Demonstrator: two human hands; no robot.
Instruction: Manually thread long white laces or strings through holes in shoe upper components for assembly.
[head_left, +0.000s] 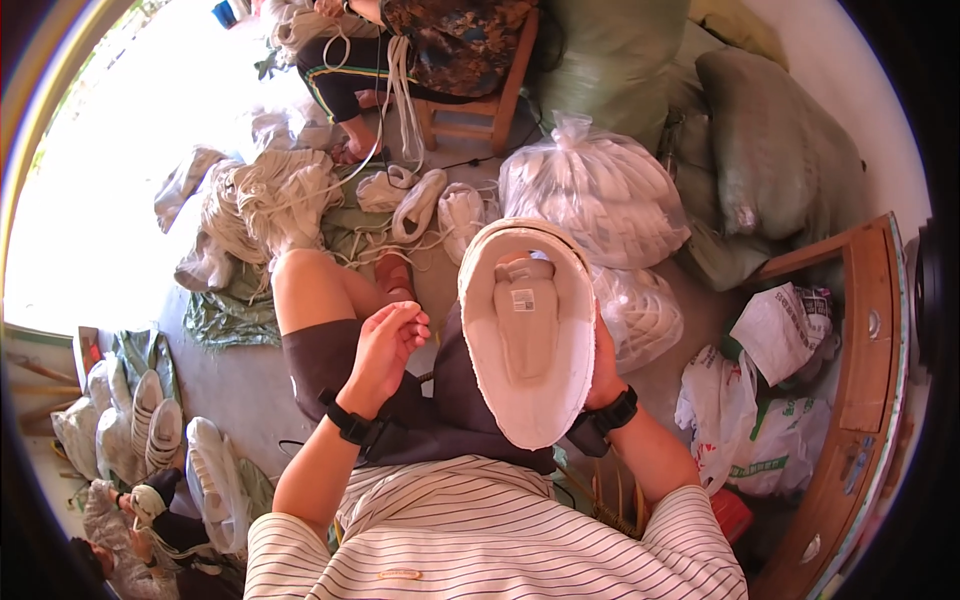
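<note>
Nearest the camera, a pale shoe upper is held up, its open hollow facing the viewer. The right hand lies along the upper's right edge, its grip clasping that side with most fingers hidden behind. Left of the upper and apart from it, the left hand has its grip pressed together at thumb and fingertips; whether it pinches anything fine, I cannot tell. Held from one side only, the upper could twist or tip. A stringy pale heap, beyond and left of the upper, might snag a foot and jolt the hold.
</note>
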